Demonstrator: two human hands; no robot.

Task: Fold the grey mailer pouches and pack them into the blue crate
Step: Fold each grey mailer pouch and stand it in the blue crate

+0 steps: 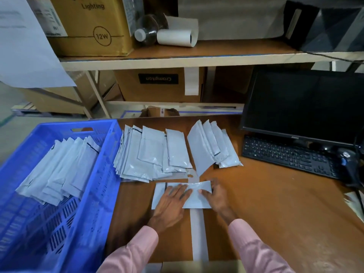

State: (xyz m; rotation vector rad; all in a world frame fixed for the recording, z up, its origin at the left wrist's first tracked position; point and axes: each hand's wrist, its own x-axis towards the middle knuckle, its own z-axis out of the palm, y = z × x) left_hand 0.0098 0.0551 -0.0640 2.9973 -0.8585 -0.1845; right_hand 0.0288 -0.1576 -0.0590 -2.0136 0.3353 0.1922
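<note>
Pink sleeves [137, 251] enter from the bottom edge over the brown worktop [275, 213], a pale tape strip [199, 233] running between them. Left hand [171, 201] lies flat, fingers straight, pressing on the grey mailer pouch [197, 201] in front of the person. Right hand [216, 196] at the pouch's right end, thumb on top and fingers curled round the edge, gripping the turned-over flap. Pouch glossy pale grey, wrinkled, dark stripe near its left end; long axis left-right, parallel to the near worktop edge.

Blue crate [94, 194] just left of the pouch, slotted walls, its right wall near the left hand. Folded pouches [59, 168] lie inside in an overlapping row, long axes slanting away and to the right.

Beyond the hands, a fanned pile of flat pouches [149, 154], long axes pointing away from the person, left edge touching the crate. Smaller fan of pouches [214, 146] to its right, tilted. Bare worktop open to the right of the right hand.

Further right: black keyboard [285, 156] and dark monitor [303, 107]. Behind, shelf [177, 58] with cardboard boxes [92, 26], a clear bottle [147, 30] and a paper roll [175, 37].
</note>
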